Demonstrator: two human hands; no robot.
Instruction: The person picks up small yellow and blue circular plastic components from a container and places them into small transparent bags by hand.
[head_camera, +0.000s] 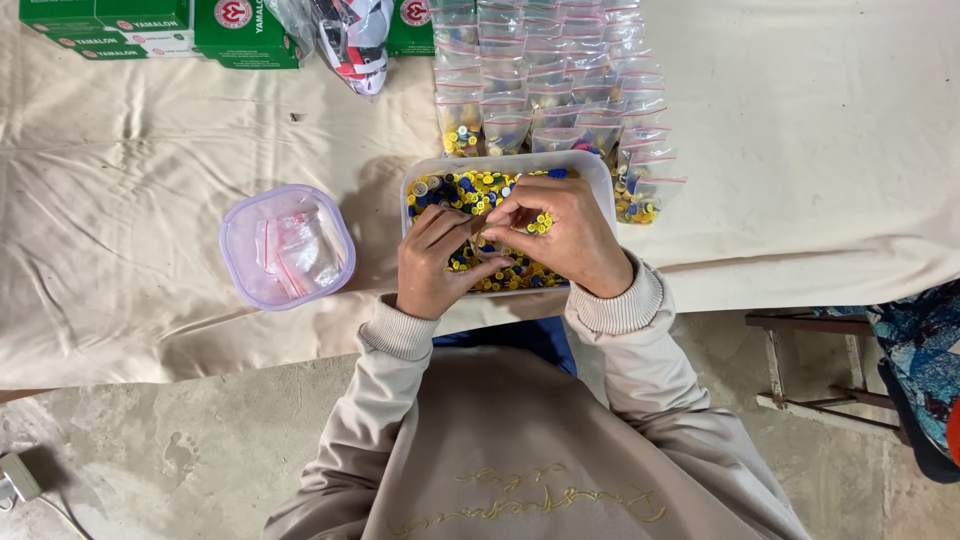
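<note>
Head view, and from where I sit I read it left to right: on the cloth-covered worktop (150, 230) a round clear tub (287, 246) holds a small heap of empty zip bags, so by my judgement a fair number are yet to be filled. Next comes my left hand (432, 265), its fingers (448, 222) pinched together on a small clear bag (482, 240), which sits just above the white tray (590, 172) of yellow and blue buttons (470, 192). My right hand (565, 235) meets it there, fingertips closed on the same bag's mouth; whether buttons are already inside I cannot tell, the fingers hide it. Beyond the tray, rows of filled bags (545, 75) lie overlapping toward the far edge, which I judge as a good share of the work done, though the tray is well stocked. Green cartons (160, 25) and a crumpled wrapper (350, 40) lie at the far left, well apart. A wooden stool (810, 370) stands at the right on the concrete floor (150, 450), out of reach
</note>
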